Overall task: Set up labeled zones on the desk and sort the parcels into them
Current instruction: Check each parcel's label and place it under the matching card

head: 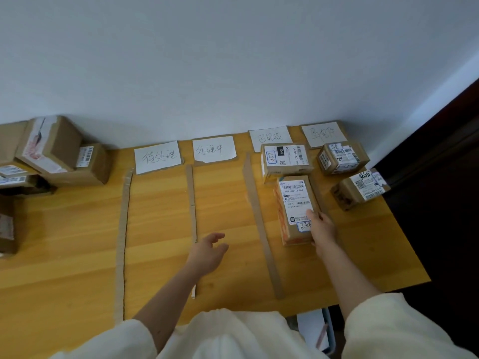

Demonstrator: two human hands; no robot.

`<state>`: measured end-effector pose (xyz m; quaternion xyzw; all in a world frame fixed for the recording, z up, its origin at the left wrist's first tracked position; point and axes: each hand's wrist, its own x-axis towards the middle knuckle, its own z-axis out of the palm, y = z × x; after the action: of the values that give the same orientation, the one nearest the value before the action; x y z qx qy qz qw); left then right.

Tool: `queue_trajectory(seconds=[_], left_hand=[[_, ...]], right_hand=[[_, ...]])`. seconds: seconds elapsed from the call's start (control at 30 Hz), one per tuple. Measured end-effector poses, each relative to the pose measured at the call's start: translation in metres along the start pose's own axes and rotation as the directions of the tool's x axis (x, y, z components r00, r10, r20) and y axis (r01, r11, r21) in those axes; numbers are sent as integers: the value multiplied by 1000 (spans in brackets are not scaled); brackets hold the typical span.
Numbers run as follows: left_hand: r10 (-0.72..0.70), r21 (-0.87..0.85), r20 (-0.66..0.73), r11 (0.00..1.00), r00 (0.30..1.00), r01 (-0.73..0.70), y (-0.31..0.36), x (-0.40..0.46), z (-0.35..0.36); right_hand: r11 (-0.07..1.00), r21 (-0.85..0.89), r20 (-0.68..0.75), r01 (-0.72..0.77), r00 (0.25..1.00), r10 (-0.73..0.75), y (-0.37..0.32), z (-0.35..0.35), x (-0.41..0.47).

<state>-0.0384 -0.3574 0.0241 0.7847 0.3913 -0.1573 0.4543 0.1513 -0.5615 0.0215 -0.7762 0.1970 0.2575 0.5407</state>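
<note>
Right hand: the right hand lies on the near end of a long parcel, its fingers curled over the top face and shipping label, the thumb side hidden.
Parcel: flat on the worktop in the third zone, its long axis running from the person toward the wall, far end just short of a second labelled box.
Left hand: the left hand hovers over the second zone, fingers loosely spread and holding nothing (well apart from any parcel).
Zones: four handwritten paper signs stand along the wall edge, with cardboard strips as dividers; one strip lies between the left hand and the held parcel.
Fourth zone: two small boxes sit beyond the parcel's right flank.
Unsorted stack: more cartons are piled at the far left, nearer the left hand.
Next reach: likely leftward, the free left hand being the closer one.
</note>
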Motion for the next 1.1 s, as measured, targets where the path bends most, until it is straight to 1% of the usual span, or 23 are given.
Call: queue_trajectory(seconds=[0.13,0.33,0.43,0.5,0.53,0.57,0.63,0.7,0.77,0.83,0.9,1.0,1.1], left_hand=[[-22,86,72,996,997,16,-1,7,13],[-68,107,137,993,988,53,-6,9,24],[-97,117,136,990,986,81,-8,7,26],[-103,101,135,991,985,89,-9,5,27],[-102,94,128,991,987,90,-10,4,27],[-98,87,117,992,988,88,-11,4,27],[-83,75,85,994,993,76,-15,3,25],[-74,57,41,996,996,72,-18,1,22],[-74,12,-19,997,997,74,-23,-3,17],[-82,-43,-82,996,993,79,-30,-8,10],[-109,-102,-155,990,982,94,-37,-14,1],[-167,-166,-262,978,951,126,-51,-24,-15],[-227,-279,-342,951,912,132,-69,-35,-36]], right_hand=[[1000,-6,-5,18,1000,-18,2,0,3],[999,-30,-25,19,999,-20,3,-3,10],[995,-94,-41,34,998,-38,3,-4,9],[965,-244,-110,96,986,-126,3,-4,8],[932,-335,-151,141,968,-201,1,-3,6],[895,-402,-181,195,941,-286,-1,-2,3],[830,-452,-186,326,876,-446,-8,4,-7],[763,-455,-117,459,819,-562,-15,15,-20],[688,-433,34,582,773,-633,-18,31,-34],[680,-379,226,627,776,-589,-19,52,-49],[683,-381,398,624,777,-488,-18,76,-64],[663,-385,569,642,731,-377,-15,114,-87],[613,-391,689,687,660,-300,-11,153,-113]])
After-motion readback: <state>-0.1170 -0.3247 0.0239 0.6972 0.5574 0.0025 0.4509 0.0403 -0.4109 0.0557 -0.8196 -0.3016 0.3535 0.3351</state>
